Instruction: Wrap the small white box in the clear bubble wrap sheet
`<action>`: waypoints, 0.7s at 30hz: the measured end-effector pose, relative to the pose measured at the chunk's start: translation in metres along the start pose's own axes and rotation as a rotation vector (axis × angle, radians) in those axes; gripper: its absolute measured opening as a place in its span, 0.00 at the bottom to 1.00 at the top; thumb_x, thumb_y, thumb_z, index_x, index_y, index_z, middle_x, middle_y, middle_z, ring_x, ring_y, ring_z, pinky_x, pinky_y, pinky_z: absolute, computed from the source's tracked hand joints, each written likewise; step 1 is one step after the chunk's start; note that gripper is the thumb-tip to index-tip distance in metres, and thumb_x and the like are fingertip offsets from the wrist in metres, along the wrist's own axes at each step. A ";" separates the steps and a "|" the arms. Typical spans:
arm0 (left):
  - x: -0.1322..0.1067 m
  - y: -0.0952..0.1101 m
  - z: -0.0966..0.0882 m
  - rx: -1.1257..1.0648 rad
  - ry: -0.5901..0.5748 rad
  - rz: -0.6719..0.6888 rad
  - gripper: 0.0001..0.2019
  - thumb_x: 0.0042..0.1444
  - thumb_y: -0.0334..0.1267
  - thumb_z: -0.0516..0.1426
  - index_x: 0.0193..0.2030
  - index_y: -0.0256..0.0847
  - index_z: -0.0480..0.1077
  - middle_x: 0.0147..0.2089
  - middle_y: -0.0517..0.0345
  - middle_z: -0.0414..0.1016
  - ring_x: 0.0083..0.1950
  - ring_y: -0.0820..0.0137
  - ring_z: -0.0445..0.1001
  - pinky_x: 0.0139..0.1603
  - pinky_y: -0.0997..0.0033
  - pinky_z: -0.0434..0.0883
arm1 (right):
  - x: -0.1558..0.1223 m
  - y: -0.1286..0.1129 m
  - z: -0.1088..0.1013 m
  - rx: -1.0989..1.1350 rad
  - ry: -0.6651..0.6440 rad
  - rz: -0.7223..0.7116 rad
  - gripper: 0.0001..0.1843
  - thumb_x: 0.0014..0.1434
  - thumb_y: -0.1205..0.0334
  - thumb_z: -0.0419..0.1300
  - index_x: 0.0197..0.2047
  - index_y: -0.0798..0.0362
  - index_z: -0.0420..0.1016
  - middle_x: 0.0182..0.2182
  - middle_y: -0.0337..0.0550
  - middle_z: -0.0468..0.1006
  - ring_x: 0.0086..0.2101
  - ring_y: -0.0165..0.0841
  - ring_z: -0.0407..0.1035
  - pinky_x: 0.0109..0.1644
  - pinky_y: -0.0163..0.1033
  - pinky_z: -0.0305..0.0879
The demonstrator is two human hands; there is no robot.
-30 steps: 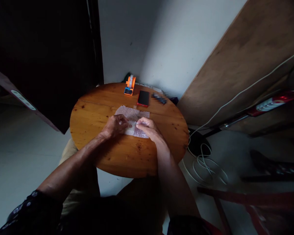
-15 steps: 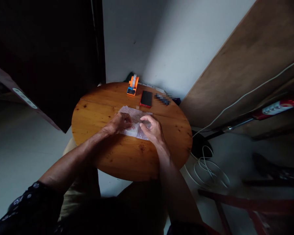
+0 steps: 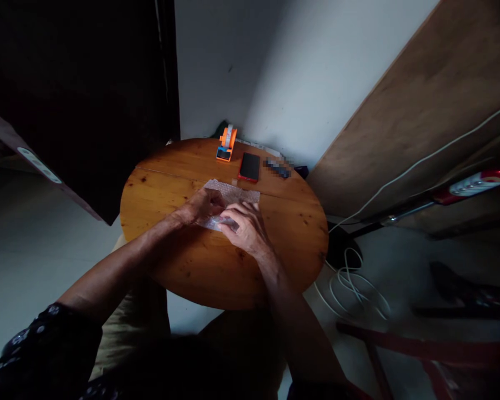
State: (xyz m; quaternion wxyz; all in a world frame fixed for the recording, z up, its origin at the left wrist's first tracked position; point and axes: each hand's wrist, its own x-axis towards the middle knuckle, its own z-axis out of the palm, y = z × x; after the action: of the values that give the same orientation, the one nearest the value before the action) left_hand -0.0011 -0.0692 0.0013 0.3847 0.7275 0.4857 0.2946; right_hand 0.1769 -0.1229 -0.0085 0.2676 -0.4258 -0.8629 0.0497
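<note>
A sheet of clear bubble wrap (image 3: 238, 193) lies on the round wooden table (image 3: 158, 194), its near part covered by both hands. My left hand (image 3: 205, 205) is at its left side, fingers curled and closed on the wrap. From the right, my right hand (image 3: 248, 228) bends over the sheet, with the thumb and curved fingers around a raised, crumpled bit of plastic near its front edge. The two hands' fingertips nearly meet. Whether anything lies inside the wrap is hidden.
At the table's far side stand an orange tape dispenser (image 3: 228, 143), a dark phone-like slab with a red edge (image 3: 249, 167) and a blurred dark object (image 3: 277, 168). A white wall rises behind. White cable (image 3: 350, 278) loops on the floor at right, near a red frame (image 3: 420, 347).
My right hand has moved left over the bubble wrap, closer to my left hand, and its fingers have come down. The wrap's near right part is now covered or folded over.
</note>
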 end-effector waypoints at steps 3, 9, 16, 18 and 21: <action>-0.011 -0.005 -0.013 0.026 0.161 0.026 0.07 0.50 0.39 0.60 0.31 0.37 0.74 0.31 0.57 0.77 0.33 0.71 0.72 0.36 0.73 0.69 | 0.000 -0.003 -0.001 -0.086 -0.013 -0.010 0.09 0.60 0.57 0.63 0.43 0.47 0.79 0.45 0.45 0.79 0.45 0.42 0.66 0.50 0.49 0.54; -0.049 -0.035 -0.042 0.085 0.321 -0.072 0.22 0.49 0.55 0.60 0.39 0.36 0.75 0.35 0.52 0.79 0.34 0.68 0.75 0.35 0.71 0.70 | 0.000 -0.012 -0.005 -0.189 -0.048 -0.049 0.12 0.63 0.59 0.60 0.49 0.48 0.78 0.45 0.45 0.77 0.46 0.41 0.65 0.50 0.47 0.53; -0.054 -0.026 -0.041 0.076 0.094 -0.367 0.20 0.48 0.51 0.63 0.40 0.37 0.72 0.26 0.59 0.74 0.23 0.73 0.70 0.21 0.77 0.63 | 0.000 -0.016 -0.004 -0.245 -0.056 -0.043 0.13 0.64 0.57 0.59 0.50 0.47 0.77 0.45 0.46 0.76 0.46 0.41 0.63 0.51 0.47 0.52; -0.049 -0.014 -0.040 0.124 0.036 -0.436 0.17 0.52 0.48 0.62 0.42 0.37 0.71 0.22 0.62 0.71 0.18 0.74 0.66 0.18 0.77 0.59 | -0.001 -0.016 -0.003 -0.253 -0.064 -0.040 0.13 0.65 0.56 0.59 0.51 0.47 0.77 0.46 0.46 0.76 0.46 0.41 0.63 0.51 0.47 0.52; -0.042 -0.005 -0.039 0.148 -0.046 -0.516 0.14 0.54 0.45 0.61 0.42 0.37 0.70 0.17 0.65 0.67 0.14 0.75 0.62 0.17 0.76 0.54 | -0.001 -0.016 -0.001 -0.269 -0.065 -0.031 0.13 0.65 0.55 0.58 0.50 0.48 0.77 0.45 0.46 0.76 0.46 0.41 0.62 0.51 0.48 0.52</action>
State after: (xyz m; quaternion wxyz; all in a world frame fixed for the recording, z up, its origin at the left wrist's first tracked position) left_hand -0.0498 -0.0963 0.0160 0.4040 0.6124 0.6662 0.1339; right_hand 0.1664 -0.1340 -0.0028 0.1808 -0.4428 -0.8763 -0.0570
